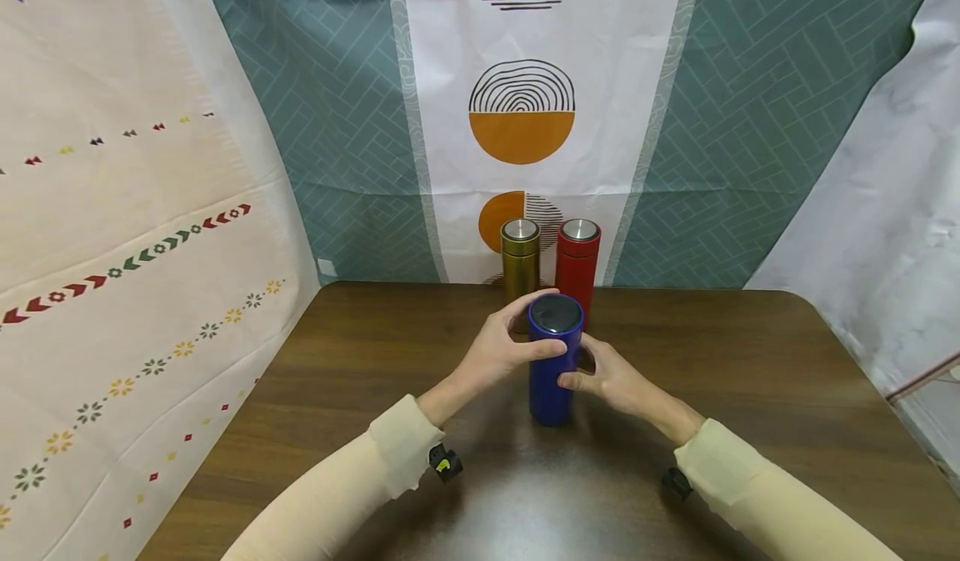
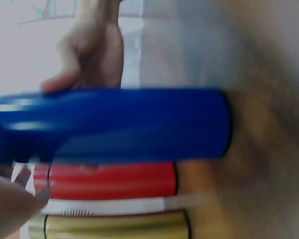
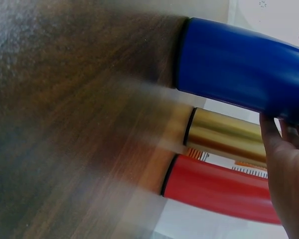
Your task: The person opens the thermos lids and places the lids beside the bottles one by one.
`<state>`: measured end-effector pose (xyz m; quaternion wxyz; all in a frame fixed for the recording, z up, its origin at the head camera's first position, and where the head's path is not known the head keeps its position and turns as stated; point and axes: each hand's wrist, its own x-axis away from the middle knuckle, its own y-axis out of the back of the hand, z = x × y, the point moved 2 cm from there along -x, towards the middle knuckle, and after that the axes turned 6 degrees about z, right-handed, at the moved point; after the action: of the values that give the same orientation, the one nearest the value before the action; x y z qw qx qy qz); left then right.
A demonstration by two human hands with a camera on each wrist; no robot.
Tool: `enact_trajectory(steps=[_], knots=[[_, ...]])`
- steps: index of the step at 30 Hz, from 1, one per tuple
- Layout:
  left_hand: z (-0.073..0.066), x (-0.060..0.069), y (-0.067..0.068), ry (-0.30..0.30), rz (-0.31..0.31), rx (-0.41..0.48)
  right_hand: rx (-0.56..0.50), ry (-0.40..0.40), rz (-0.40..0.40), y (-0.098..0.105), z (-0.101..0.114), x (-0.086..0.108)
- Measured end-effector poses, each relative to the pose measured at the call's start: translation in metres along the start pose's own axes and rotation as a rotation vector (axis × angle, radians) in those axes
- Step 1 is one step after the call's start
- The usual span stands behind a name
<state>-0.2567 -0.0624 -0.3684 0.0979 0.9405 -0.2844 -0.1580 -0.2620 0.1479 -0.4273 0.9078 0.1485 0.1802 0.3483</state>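
Observation:
A blue bottle (image 1: 551, 390) with a dark lid stands upright between both hands. My left hand (image 1: 498, 344) grips its upper part from the left, thumb in front, fingers behind. From the right, my right hand (image 1: 615, 379) holds it a little lower, thumb on the front. Behind it are a gold bottle (image 1: 521, 269) and a red bottle (image 1: 577, 265), both upright with silver lids. The left wrist view shows the blue bottle (image 2: 139, 124) in front of the red one (image 2: 114, 180); in the right wrist view the blue bottle (image 3: 229, 64) lies nearest the camera.
The brown wooden table (image 1: 360, 353) reaches back to a hanging teal and white cloth (image 1: 337, 127) with orange and black patterns. A patterned cream cloth (image 1: 135, 211) hangs along the left side, and a pale cloth (image 1: 885, 211) is at the right.

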Motion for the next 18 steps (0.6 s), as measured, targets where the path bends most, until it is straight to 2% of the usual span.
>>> enact_trajectory(steps=[7, 10, 14, 18], knots=[[-0.003, -0.017, 0.028, 0.012, 0.311, 0.019, 0.009, -0.036, 0.007, 0.001, -0.001, 0.0], [-0.005, -0.025, 0.037, 0.025, 0.41, 0.002, 0.022, -0.041, 0.0, 0.001, -0.002, 0.001], [-0.007, -0.031, 0.042, 0.045, 0.479, -0.005, 0.023, -0.04, 0.001, 0.0, -0.003, 0.0], [-0.007, -0.032, 0.043, 0.06, 0.49, 0.012, 0.017, -0.052, -0.001, 0.0, -0.003, 0.0]])
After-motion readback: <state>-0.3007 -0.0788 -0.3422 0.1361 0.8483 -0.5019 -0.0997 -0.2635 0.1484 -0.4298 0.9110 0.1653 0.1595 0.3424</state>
